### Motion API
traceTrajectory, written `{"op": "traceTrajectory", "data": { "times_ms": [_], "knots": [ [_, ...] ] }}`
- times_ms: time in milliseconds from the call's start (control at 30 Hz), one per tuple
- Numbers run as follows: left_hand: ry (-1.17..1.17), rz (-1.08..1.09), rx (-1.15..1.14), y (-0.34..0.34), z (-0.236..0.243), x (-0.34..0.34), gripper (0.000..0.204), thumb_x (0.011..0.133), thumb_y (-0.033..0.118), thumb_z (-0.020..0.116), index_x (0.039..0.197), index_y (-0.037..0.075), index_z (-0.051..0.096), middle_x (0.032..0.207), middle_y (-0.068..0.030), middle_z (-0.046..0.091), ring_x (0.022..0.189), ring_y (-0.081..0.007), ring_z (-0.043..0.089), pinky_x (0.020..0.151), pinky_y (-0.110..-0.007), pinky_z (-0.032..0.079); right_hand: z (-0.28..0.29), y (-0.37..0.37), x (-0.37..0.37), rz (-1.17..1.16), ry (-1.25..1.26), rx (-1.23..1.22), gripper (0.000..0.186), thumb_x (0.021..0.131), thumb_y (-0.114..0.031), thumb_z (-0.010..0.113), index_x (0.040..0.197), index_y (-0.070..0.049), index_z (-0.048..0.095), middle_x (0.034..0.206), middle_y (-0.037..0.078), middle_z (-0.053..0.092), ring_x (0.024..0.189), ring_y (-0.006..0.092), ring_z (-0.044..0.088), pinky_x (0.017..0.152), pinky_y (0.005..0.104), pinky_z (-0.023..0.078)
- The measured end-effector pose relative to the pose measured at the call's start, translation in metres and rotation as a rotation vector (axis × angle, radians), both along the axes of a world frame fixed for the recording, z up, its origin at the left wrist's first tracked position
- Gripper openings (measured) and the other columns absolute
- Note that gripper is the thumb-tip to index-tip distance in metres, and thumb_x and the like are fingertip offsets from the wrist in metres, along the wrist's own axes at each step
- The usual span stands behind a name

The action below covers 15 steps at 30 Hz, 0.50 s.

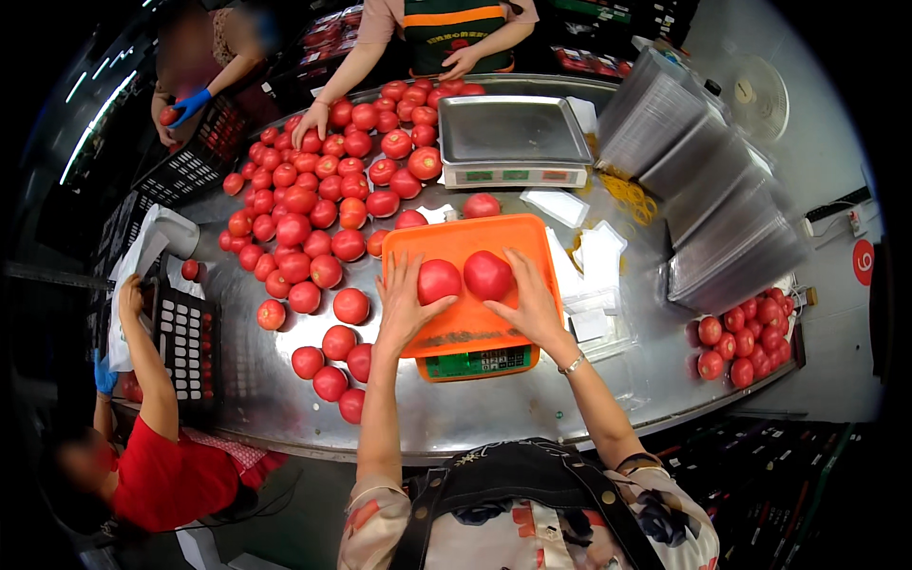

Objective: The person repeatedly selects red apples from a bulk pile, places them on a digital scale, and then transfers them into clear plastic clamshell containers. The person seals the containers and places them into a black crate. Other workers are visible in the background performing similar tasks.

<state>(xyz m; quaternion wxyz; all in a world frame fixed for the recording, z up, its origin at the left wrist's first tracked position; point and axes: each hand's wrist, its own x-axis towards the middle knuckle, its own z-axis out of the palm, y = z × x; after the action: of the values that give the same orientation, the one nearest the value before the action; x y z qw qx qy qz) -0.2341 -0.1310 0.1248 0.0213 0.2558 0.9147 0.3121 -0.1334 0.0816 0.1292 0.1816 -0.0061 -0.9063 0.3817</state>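
The left tomato [439,282] and the right tomato [488,275] are showing side by side over the orange tray [522,239]; whether they are resting on it or hanging just above it, I cannot tell. The left hand [405,302] is curling round the outer side of the one, thumb at its near edge; the right hand [534,306] is gripping the other in the same way. Either fruit could be slipping if the thumb loosens, since the skin is looking smooth and glossy, or bruising if the fingertips press hard. Knocked together, they could be marking each other.

The tray, shallow and smooth with rounded corners, is covering most of the small scale [480,363]; a wrist leaning on its rim could be tilting it. To the left, round tomatoes [293,228] are lying loose on the shiny steel table [399,423], where a bumping forearm could be setting the near ones rolling. Beyond, the flat-panned large scale [514,131] is standing; to the right, clear, thin plastic boxes [731,214] are leaning in stacks.
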Motion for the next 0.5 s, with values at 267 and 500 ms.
{"op": "traceTrajectory", "data": {
  "times_ms": [267,500],
  "knots": [
    [-0.025,0.009,0.119,-0.053,-0.004,0.03,0.105,0.066,0.034,0.084,0.149,0.008,0.024,0.153,-0.0196,0.024,0.143,-0.038,0.017,0.116,-0.05,0.016,-0.013,0.012,0.093,-0.21,0.093,-0.253,0.055,0.081,-0.003,0.067,0.133,-0.001,0.046,0.122,0.016,0.056,0.104,0.0262,0.061,0.084,0.035,0.05],
    [-0.097,0.342,0.43,-0.128,0.013,0.057,0.09,0.076,0.017,0.076,0.147,0.0,0.024,0.15,-0.0178,0.032,0.139,-0.0288,0.031,0.113,-0.036,0.024,-0.043,0.006,0.163,-0.262,0.015,-0.356,0.04,0.086,0.0,0.059,0.126,0.0,0.053,0.11,0.014,0.062,0.09,0.0193,0.064,0.075,0.0304,0.053]
  ]
}}
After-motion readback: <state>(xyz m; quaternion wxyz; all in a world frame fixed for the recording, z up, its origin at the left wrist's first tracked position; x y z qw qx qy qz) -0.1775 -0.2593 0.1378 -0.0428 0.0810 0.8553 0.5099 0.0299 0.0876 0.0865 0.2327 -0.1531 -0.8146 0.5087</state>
